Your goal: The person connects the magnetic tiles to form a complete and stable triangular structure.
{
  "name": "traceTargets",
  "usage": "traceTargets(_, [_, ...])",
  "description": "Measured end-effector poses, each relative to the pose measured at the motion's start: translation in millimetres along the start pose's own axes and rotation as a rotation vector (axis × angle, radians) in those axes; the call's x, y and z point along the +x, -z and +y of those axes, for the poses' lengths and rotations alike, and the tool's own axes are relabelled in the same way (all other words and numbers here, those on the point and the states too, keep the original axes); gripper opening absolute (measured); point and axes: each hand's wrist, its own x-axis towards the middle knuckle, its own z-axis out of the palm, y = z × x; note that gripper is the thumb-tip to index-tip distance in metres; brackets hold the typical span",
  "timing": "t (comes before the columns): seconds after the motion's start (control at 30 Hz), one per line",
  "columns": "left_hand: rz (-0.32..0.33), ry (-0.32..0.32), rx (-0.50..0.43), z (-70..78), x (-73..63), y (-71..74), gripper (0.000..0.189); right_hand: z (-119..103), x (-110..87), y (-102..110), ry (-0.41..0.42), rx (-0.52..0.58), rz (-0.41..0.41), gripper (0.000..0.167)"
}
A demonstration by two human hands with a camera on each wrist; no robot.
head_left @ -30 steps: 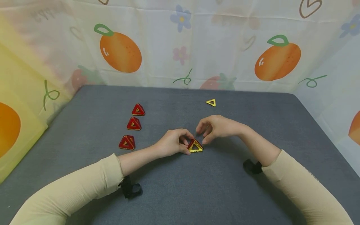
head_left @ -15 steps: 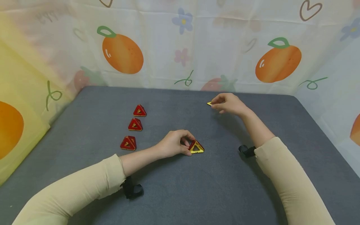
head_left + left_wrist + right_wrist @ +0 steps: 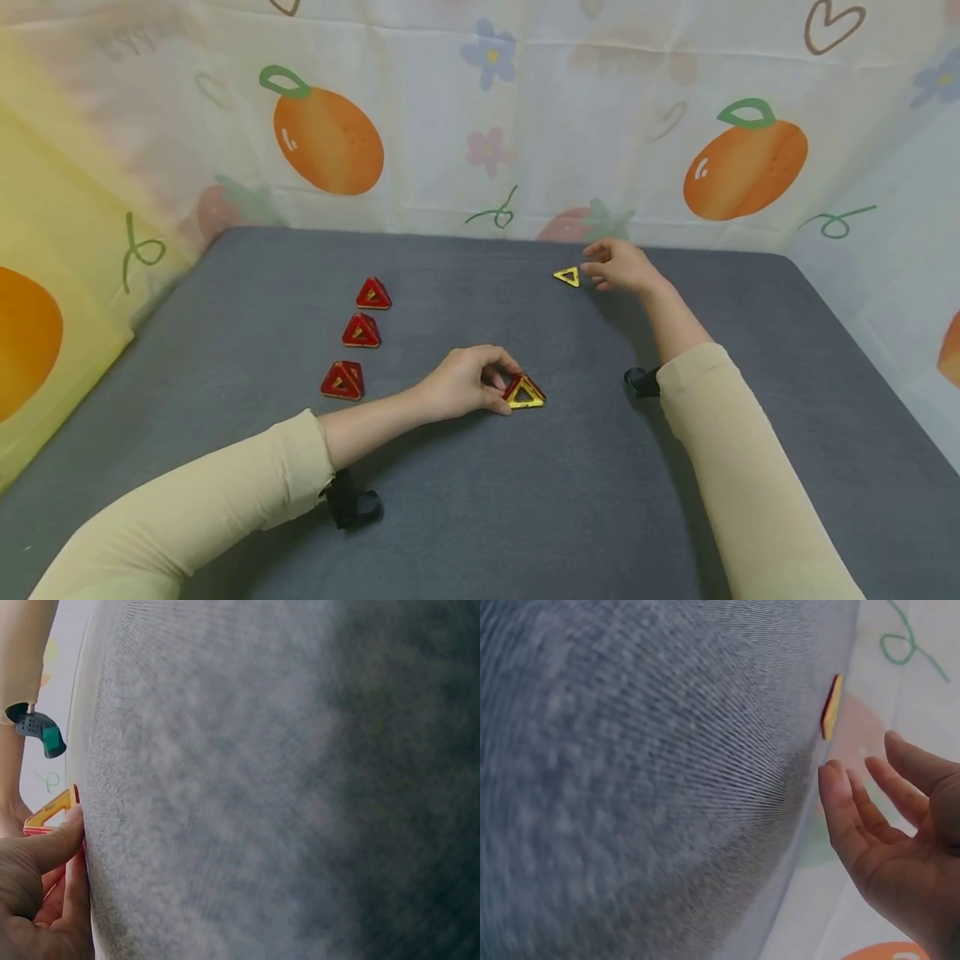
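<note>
My left hand [image 3: 467,385] pinches a small red and yellow triangular piece [image 3: 528,405] at the middle of the table, a hollow-framed tile shape that looks like magnetic tiles. In the left wrist view its yellow frame [image 3: 51,807] with a red edge shows past the thumb. Toward the back, a flat yellow triangle tile [image 3: 560,275] lies on the table. Just to its right is my right hand [image 3: 621,267], fingers loosely bent and apart, holding nothing. The right wrist view shows the tile [image 3: 832,709] edge-on, a little beyond the fingertips.
On the left stand three red triangular pyramids in a rough column: a far one [image 3: 372,295], a middle one [image 3: 362,332] and a near one [image 3: 342,382]. Behind the dark grey table [image 3: 450,517] hangs a fruit-printed curtain [image 3: 420,100].
My right hand has gone from beside the held piece to the yellow tile at the back, then drawn slightly right of it, leaving it uncovered. My left hand stays in place.
</note>
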Motion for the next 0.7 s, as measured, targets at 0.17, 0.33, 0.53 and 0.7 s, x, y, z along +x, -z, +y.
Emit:
traceTargets(0.17, [-0.006,-0.009,-0.004,-1.3,1.8,-0.3,0.046,7,4.2,-3,-0.029,0.01,-0.024,0.048])
traceTargets(0.33, [-0.005,-0.011,-0.011,-0.9,1.2,1.2,0.046,11,7.2,-7,-0.031,-0.011,-0.033,0.049])
traceTargets(0.53, [-0.004,-0.003,-0.002,-1.0,0.7,1.7,0.045,8,9.4,-11,-0.007,-0.12,-0.054,0.051])
traceTargets(0.7, [-0.008,0.001,-0.009,-1.0,0.8,0.9,0.045,7,10.9,-13,-0.001,-0.202,-0.047,0.053])
